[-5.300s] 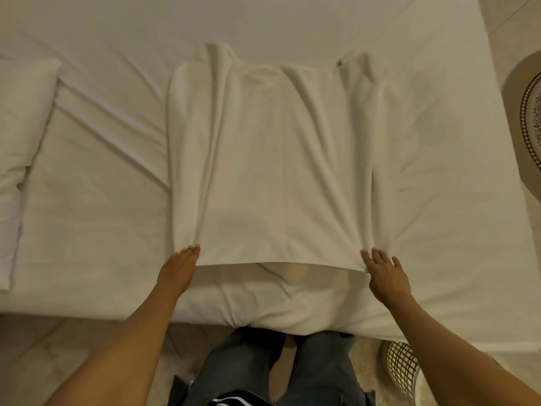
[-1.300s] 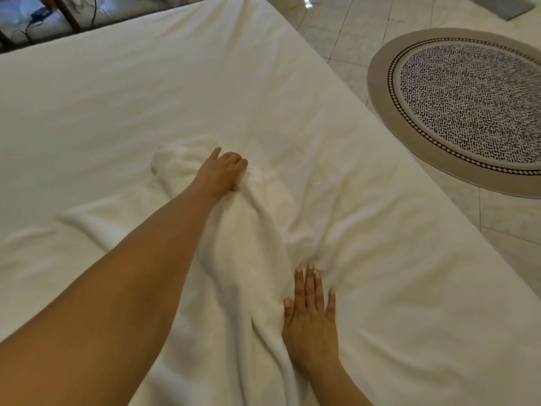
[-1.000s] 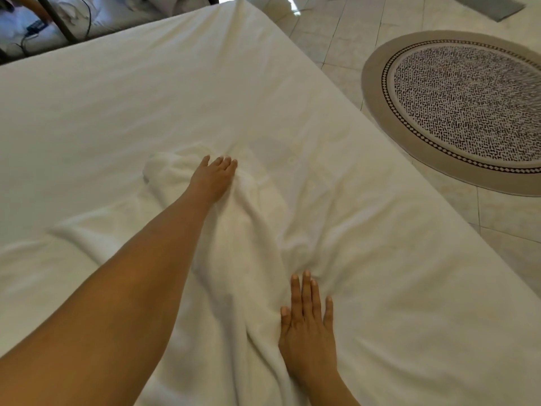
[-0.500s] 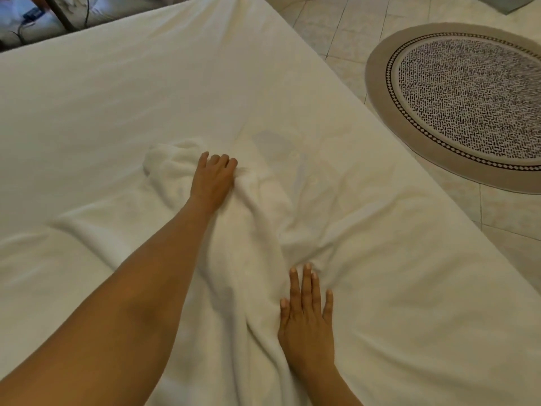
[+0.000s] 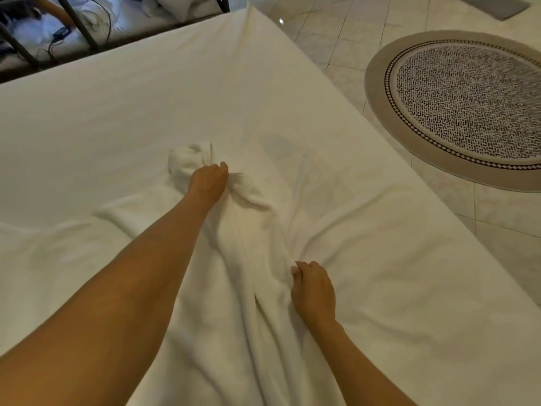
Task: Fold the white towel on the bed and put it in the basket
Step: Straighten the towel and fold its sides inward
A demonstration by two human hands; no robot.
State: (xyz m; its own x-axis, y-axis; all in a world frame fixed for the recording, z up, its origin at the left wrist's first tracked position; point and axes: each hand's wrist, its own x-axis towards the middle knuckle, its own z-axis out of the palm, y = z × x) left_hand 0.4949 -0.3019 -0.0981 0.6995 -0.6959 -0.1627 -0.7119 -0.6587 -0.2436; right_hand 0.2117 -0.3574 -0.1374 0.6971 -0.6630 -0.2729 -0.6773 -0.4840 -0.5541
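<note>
Left hand (image 5: 208, 183), far out on the bed (image 5: 140, 112), fingers curled into a bunched end of the white towel (image 5: 251, 253); right hand (image 5: 312, 291), nearer, fingers bent and pinching the cloth's right edge. Towel itself lying along the middle of the mattress as a long, rumpled ridge: thick, soft terry, deep rounded creases, not flat. By judgement, early stage only: gathered, no clean fold made, basket not in view. Underneath, a smoother thin white sheet with fine wrinkles. Beyond, pale glossy floor tiles (image 5: 336, 39) and an oval woven rug (image 5: 468, 104) with a grey border.

Single head view, close above the bed (image 5: 175, 92), facing forward and down
</note>
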